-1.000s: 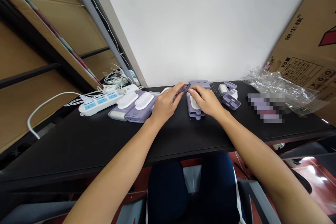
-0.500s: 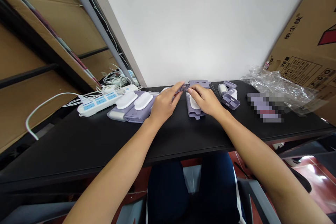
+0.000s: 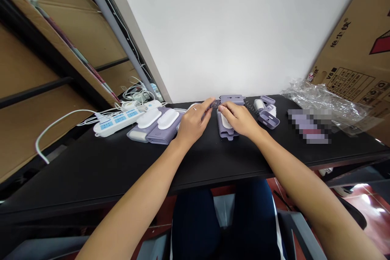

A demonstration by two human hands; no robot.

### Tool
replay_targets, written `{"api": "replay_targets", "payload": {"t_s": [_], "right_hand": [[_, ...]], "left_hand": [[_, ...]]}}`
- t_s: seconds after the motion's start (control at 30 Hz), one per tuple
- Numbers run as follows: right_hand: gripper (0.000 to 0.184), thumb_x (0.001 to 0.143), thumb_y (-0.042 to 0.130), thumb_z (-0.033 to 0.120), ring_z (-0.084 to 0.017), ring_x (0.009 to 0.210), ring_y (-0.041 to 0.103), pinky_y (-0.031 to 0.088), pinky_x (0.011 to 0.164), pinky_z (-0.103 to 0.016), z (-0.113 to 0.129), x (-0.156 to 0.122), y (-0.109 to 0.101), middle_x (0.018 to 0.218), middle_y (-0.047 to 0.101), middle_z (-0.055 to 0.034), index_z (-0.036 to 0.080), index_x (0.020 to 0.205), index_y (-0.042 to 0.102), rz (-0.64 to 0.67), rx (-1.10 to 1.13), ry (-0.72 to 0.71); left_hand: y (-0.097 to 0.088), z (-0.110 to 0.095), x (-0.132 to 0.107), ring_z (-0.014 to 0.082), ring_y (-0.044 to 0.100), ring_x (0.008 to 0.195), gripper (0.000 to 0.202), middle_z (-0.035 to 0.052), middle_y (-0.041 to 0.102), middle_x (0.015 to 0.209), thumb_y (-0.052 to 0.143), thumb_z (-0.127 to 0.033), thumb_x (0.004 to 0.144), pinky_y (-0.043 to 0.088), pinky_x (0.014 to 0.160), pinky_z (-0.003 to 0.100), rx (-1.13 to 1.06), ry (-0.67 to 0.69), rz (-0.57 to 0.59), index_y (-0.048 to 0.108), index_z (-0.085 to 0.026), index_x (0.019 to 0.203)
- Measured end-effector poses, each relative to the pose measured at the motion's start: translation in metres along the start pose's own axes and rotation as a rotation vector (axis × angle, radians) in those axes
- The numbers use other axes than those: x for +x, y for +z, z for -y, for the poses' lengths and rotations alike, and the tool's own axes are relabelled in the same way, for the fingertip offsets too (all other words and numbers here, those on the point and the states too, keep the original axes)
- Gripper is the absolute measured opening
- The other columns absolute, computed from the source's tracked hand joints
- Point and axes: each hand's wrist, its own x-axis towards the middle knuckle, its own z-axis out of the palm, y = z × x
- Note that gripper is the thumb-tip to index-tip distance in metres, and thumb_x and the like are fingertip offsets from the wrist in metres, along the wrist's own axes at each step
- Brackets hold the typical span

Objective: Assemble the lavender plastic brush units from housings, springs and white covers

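Your left hand (image 3: 193,124) and right hand (image 3: 239,118) seem pinched together on that little lilac plastic piece (image 3: 215,103); loose fingers could drop it.

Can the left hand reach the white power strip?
Probably yes: the white power strip lies just past two low lilac plastic cases with white oval tops, which the left hand could pass over.

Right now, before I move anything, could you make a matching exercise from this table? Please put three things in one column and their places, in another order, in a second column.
Things:
1. power strip
2. coil spring
3. clear plastic bag

Places:
A. right end of the table, before the cardboard box
B. just right of the right hand
C. left end, beside the lilac plastic case

Pairs: 1-C, 2-B, 3-A
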Motion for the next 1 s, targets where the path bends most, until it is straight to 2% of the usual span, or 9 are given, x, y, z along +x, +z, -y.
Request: {"api": "replay_targets", "payload": {"t_s": [0.13,0.53,0.77,1.0], "right_hand": [[0.040,0.109,0.044,0.054,-0.020,0.079,0.065,0.040,0.077,-0.030,-0.0007,-0.0003,0.0001,0.085,0.072,-0.0018,0.023,0.106,0.069,0.000,0.006,0.004],[0.036,0.109,0.045,0.051,-0.021,0.080,0.065,0.040,0.075,-0.031,0.0011,-0.0003,-0.0011,0.086,0.072,-0.0021,0.024,0.108,0.068,0.007,-0.020,0.022],[0.034,0.109,0.047,0.050,-0.020,0.075,0.063,0.037,0.073,-0.031,0.0026,0.0005,-0.0006,0.085,0.072,-0.0017,0.023,0.107,0.068,0.005,-0.033,0.050],[0.033,0.107,0.050,0.052,-0.019,0.070,0.060,0.035,0.070,-0.031,0.0014,0.0002,0.0001,0.079,0.070,-0.0001,0.024,0.106,0.067,-0.016,-0.039,0.072]], "left_hand": [[0.0000,-0.0021,0.0008,0.0199,0.080,0.098,0.033,0.0094,0.082,0.118,0.056,-0.025,0.108,0.062,0.094,0.033,0.001,0.051,-0.034,0.064,-0.021,0.139],[-0.0016,-0.0045,0.0015,0.0199,0.079,0.096,0.029,0.0082,0.082,0.114,0.054,-0.029,0.109,0.062,0.093,0.034,0.023,0.014,-0.008,0.067,-0.022,0.134],[-0.0025,-0.0052,0.0029,0.0196,0.079,0.098,0.031,0.0085,0.083,0.115,0.054,-0.023,0.108,0.061,0.095,0.034,0.017,0.086,-0.017,0.066,-0.022,0.137],[-0.0017,-0.0087,0.0024,0.0197,0.079,0.099,0.030,0.0083,0.082,0.117,0.055,-0.028,0.108,0.062,0.095,0.034,0.008,0.004,-0.020,0.069,-0.023,0.135]]}}
